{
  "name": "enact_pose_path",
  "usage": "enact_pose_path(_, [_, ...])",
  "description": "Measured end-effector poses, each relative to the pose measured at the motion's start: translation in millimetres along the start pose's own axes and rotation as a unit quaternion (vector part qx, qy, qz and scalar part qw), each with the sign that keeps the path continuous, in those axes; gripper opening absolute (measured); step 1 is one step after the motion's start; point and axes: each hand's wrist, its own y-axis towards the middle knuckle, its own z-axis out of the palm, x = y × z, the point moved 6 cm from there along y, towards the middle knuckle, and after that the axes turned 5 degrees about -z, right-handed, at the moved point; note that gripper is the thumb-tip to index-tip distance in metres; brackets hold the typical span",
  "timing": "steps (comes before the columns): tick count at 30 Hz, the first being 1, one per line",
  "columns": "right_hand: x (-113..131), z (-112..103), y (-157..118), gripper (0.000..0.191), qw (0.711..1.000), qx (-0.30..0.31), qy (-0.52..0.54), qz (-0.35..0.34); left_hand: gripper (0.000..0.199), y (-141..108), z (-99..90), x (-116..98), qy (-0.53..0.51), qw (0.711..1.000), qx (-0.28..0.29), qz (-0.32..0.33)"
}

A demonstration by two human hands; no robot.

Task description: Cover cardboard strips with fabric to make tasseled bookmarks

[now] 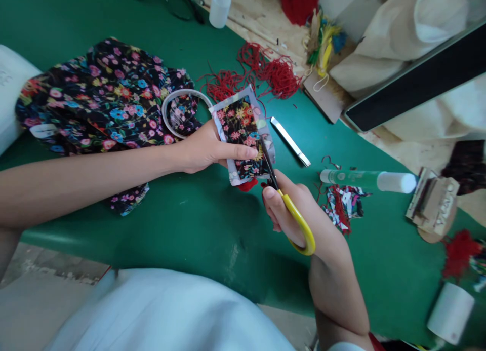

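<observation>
My left hand point(210, 147) grips a small rectangular piece of dark floral fabric point(235, 125) with a pale border, its thumb lying across the front. Yellow-handled scissors point(299, 224) are in my right hand point(284, 204), and their dark blades lie along the right side of the fabric piece. Whether the blades are apart cannot be made out. Just below the piece shows a bit of red material point(248, 184). A roll of clear tape point(167, 110) lies beside my left hand, over a larger black floral cloth point(110, 100).
Red yarn point(279, 77) lies tangled behind the fabric piece. Right of it are a metal thread snipper point(290, 141), a green tube with a white cap point(353, 178) and patterned scraps point(347, 204). A white cup point(219, 7) stands at the back of the green table point(182, 234); a dark panel point(417, 77) juts in at right.
</observation>
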Motion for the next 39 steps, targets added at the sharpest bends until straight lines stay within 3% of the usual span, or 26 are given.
enact_pose_path(19, [5.1, 1.3, -2.3, 0.052, 0.999, 0.008, 0.024, -0.025, 0.06, 0.0, -1.3, -0.1, 0.028, 1.0, -0.003, 0.012])
enact_pose_path(27, [0.8, 4.4, -4.3, 0.052, 0.996, 0.022, 0.084, -0.011, 0.058, -0.4, -1.0, -0.2, 0.024, 1.0, 0.001, 0.011])
enact_pose_path(39, [3.3, 3.1, -1.4, 0.047, 0.999, 0.005, 0.049, -0.016, 0.055, -0.9, -2.8, 1.0, 0.018, 1.0, -0.009, 0.002])
